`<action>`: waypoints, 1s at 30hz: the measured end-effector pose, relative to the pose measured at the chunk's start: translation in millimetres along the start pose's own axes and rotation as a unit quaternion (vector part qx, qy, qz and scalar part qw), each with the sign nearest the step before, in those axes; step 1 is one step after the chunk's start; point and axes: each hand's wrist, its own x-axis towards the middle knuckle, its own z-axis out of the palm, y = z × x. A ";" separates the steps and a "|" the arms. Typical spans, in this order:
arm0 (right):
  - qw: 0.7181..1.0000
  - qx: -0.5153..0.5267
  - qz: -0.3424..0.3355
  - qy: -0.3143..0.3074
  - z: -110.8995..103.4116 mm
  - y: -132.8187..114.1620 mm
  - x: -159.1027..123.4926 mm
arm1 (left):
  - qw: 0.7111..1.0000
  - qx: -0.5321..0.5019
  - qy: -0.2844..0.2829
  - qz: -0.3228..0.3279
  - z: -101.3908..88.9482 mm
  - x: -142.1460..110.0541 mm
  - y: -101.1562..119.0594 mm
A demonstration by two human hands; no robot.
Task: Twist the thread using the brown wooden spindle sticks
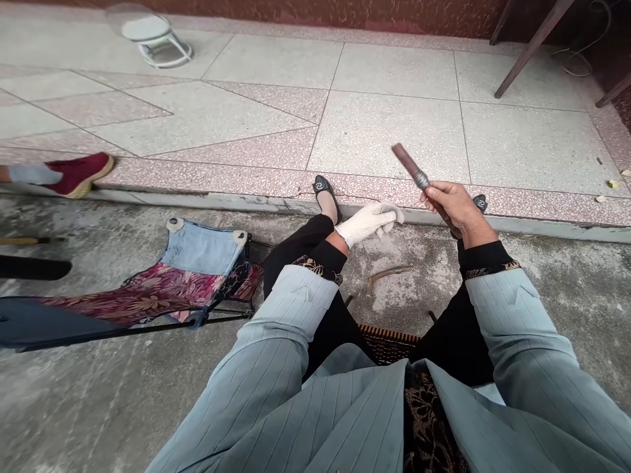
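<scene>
My left hand [372,222] wears a white knit glove, its fingers curled together above the concrete. A pale greyish edge shows at its fingertips; I cannot tell whether that is glove fabric or something held. My bare right hand [451,205] grips a brown stick-like tool [408,162] with silvery wire wound round it. Its far end points up and left, and its lower part is hidden in my fingers. On the ground between my feet lies a bent brown piece [389,276], apart from both hands.
A folding chair [172,289] with denim and floral fabric stands at my left. Beyond the concrete runs a low tiled step [389,131]. A white stool [158,43] stands far left, near a person's red shoe [81,174]. Brown furniture legs [532,49] rise at upper right.
</scene>
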 end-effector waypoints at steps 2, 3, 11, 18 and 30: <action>0.997 -0.034 0.001 0.073 0.3 7.6 7.1 | 0.999 -0.009 -0.045 0.017 2.3 -4.1 5.3; 0.992 -0.076 0.009 0.097 -0.2 10.7 9.9 | 0.998 -0.006 -0.065 0.020 3.3 -6.1 7.4; 0.822 -0.561 0.101 -0.014 -2.7 18.5 8.3 | 0.995 0.084 -0.056 0.025 6.3 -11.0 8.9; 0.805 -0.415 0.240 -0.348 -7.9 20.7 -2.2 | 0.974 0.220 0.039 0.036 -2.9 -6.9 8.5; 0.997 0.054 0.001 0.047 -16.0 -6.2 -11.3 | 0.997 0.070 0.017 0.040 -0.2 -4.1 4.7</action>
